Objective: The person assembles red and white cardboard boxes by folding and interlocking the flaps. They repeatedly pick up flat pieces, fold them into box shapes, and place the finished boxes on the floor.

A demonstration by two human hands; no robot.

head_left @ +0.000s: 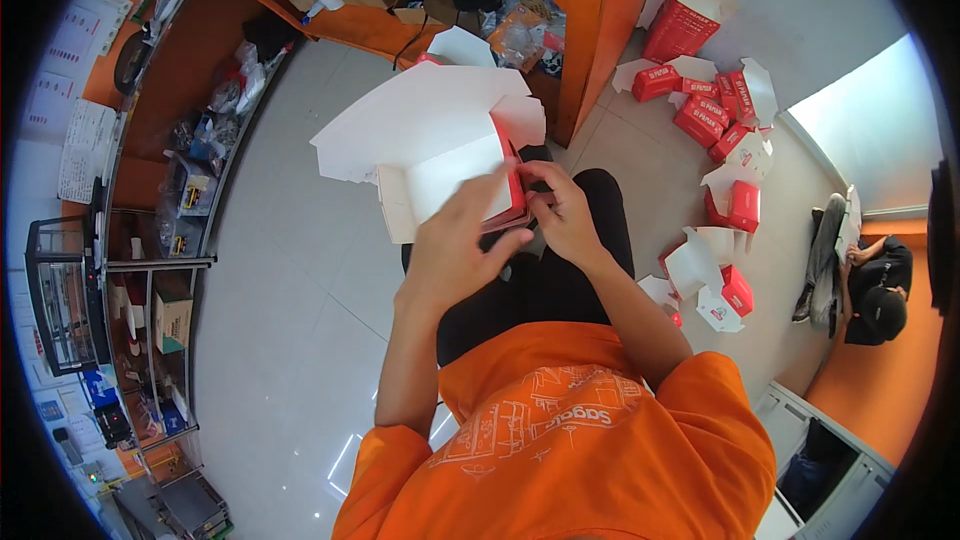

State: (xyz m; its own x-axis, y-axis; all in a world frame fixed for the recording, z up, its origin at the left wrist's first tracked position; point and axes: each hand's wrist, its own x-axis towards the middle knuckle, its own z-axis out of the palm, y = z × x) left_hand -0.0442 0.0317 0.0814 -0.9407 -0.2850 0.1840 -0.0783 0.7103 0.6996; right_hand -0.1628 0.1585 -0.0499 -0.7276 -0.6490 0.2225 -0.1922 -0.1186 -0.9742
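Note:
A partly folded food box (432, 105), red outside and white inside, rests over my lap with its large lid flap spread to the upper left. My right hand (565, 215) pinches the box's red right side near a corner, thumb and fingers closed on the card. In front of the box's near part is my left hand (455, 245), its fingers stretched out and its thumb apart. Motion blurs those fingers somewhat, and whether they touch the card I cannot tell. Beyond the lid shows the white flap of another box (460, 46).
Several red and white boxes (700, 120) lie on the floor to the right. An orange wooden bench (590, 35) holding cartons and bags stands ahead. Metal shelving (165, 265) lines the left. At the far right sits another person (880, 280) in dark clothes, beyond some lockers (840, 470).

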